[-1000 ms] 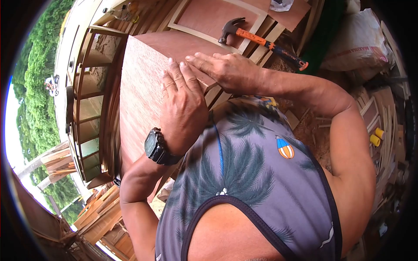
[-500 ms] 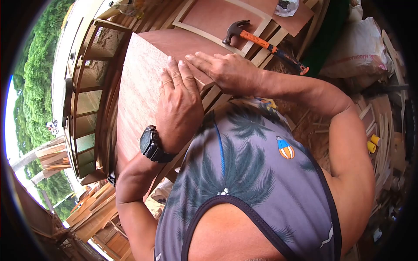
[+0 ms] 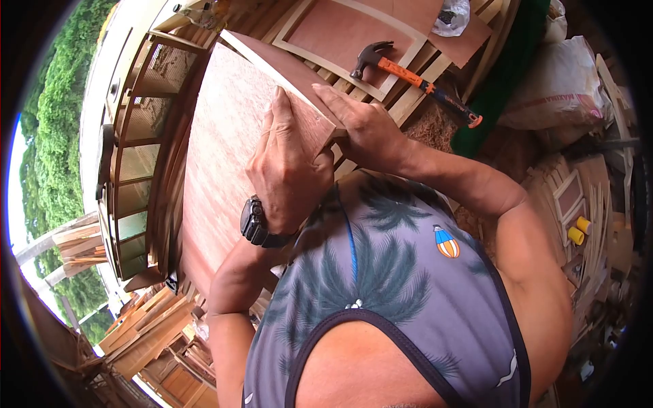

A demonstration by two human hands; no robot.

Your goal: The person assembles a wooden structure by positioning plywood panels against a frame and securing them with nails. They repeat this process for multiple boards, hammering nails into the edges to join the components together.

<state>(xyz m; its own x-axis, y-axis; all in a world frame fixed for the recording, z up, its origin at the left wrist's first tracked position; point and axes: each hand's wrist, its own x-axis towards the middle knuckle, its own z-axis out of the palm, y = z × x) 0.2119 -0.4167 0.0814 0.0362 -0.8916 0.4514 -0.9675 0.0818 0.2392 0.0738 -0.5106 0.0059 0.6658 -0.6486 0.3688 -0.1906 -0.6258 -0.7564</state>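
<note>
A box-like plywood piece [image 3: 224, 129] lies in front of me, with a pale broad face and a reddish side face [image 3: 279, 58] meeting along a straight edge. My left hand [image 3: 289, 163], a black watch [image 3: 253, 221] on its wrist, rests on the pale face near the closest corner, fingers stretched out. Across the edge, my right hand [image 3: 364, 126] lies against the reddish side with its fingers extended. Its thumb is hidden. Beyond the right hand, a claw hammer [image 3: 415, 78] with an orange and black handle lies on wood strips and a framed panel.
The framed plywood panel [image 3: 340, 34] lies at the back, near a clear plastic bag [image 3: 451, 17]. A white sack [image 3: 558, 85] stands at the right, above yellow cylinders [image 3: 576, 235] among wood offcuts. Slatted framework [image 3: 146, 156] borders the left, with stacked boards [image 3: 146, 326] below.
The plywood piece has shifted, its far corner moving up and right and its edge strip showing more plainly. My left hand moved right and down; my right hand also shifted right.
</note>
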